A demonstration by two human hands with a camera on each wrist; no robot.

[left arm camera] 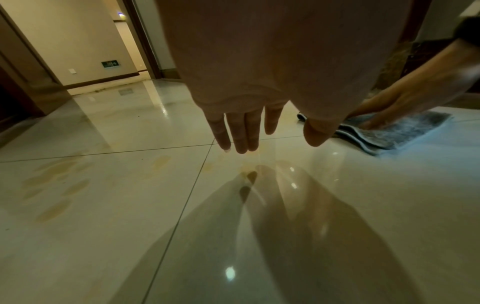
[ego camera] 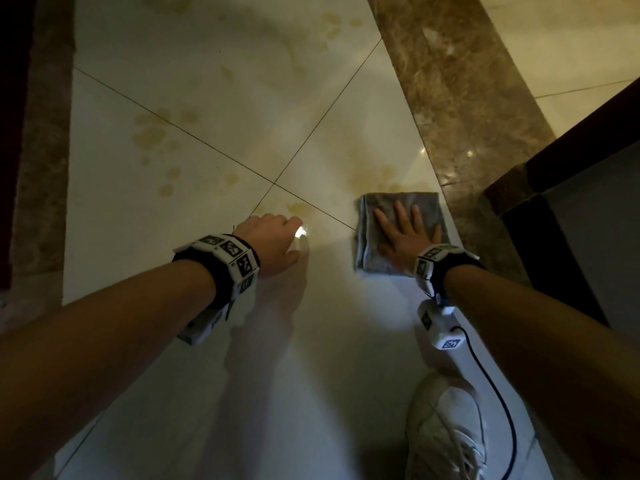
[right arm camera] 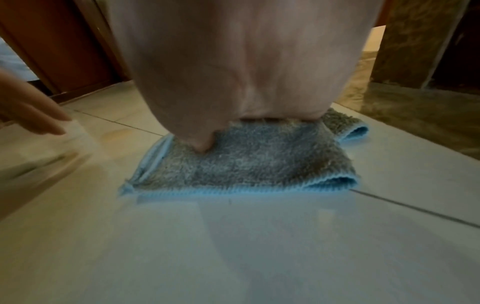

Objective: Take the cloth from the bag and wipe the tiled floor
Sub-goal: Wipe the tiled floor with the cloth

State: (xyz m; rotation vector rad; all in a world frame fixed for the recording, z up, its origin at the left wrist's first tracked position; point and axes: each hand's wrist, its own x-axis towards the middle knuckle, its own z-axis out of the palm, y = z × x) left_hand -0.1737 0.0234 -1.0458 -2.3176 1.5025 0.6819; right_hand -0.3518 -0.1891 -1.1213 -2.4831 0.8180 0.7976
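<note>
Step in hand: wiping. Right hand (ego camera: pixel 403 233) flat, fingers spread, pressing folded cloth (ego camera: pixel 381 261) onto tiled floor (ego camera: pixel 207 140). Left hand (ego camera: pixel 273 242) empty, relaxed, just above floor. Next: push cloth forward over yellowish stains (ego camera: pixel 374 176) just beyond fingertips.

We see dim, warm indoor light. The glossy cream tiled floor (ego camera: pixel 194 98) throws glare spots near the left hand (ego camera: pixel 273 242) and long soft shadows of both arms. The wrist views bend strongly at the edges, and both palms fill them unfocused. The folded grey-blue terry cloth (right arm camera: pixel 249 162) looks soft; the left fingers (right arm camera: pixel 33 115) smear.
</note>
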